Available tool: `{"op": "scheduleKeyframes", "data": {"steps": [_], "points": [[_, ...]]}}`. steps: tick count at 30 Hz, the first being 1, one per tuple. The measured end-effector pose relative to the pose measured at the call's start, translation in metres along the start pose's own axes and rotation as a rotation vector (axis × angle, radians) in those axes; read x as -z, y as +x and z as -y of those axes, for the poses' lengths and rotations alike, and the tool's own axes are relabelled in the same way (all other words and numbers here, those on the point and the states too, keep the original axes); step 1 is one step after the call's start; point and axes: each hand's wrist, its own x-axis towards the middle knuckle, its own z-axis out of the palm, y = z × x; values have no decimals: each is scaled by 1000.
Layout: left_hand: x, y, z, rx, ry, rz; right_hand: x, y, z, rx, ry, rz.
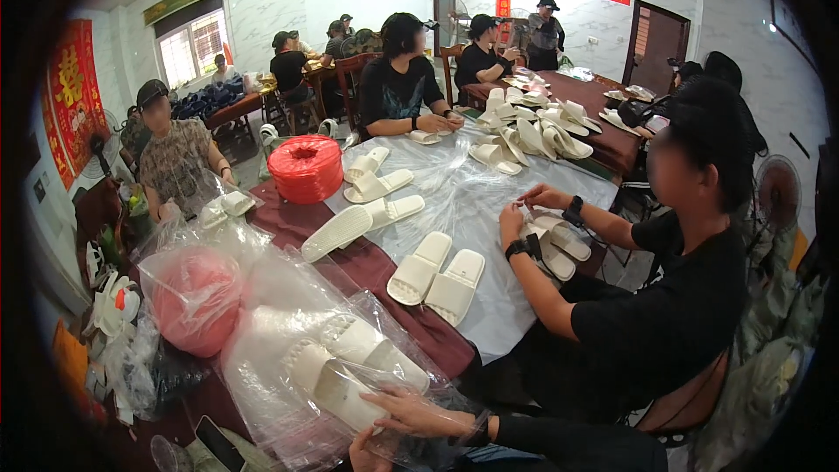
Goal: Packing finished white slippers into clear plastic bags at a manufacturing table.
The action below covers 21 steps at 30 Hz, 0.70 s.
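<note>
At the lower edge, my right hand [424,413] is closed at the near end of a pair of cream slippers, its fingers gripping the clear plastic bag [262,367] around them. The left slipper [336,389] lies beside the right slipper [371,348], both under the crinkled film. Just below, my left hand [370,454] is partly cut off by the picture's edge; its fingers look pinched on the bag's near edge. A black band sits on my right wrist.
A red twine roll [306,168] stands at the table's left, near a pink bundle [194,301] in plastic. Loose slippers [434,278] lie ahead, with a slipper pile [537,127] farther back. A co-worker [629,271] handles slippers at the right. A phone [220,444] lies lower left.
</note>
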Motion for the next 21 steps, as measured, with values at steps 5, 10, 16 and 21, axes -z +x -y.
{"op": "scheduleKeyframes", "data": {"steps": [5,10,16,21], "points": [[-54,-24,-12,-93,76,67,2,-1,-4,-16,113,-48],[-43,-17,-19,-34,9,235,6,-2,-19,-69,121,-28],[-45,-16,-19,-69,-82,216,4,-15,-46,-22,-312,-35],[9,5,-13,21,-163,413,3,-16,-48,24,-307,-20]]}}
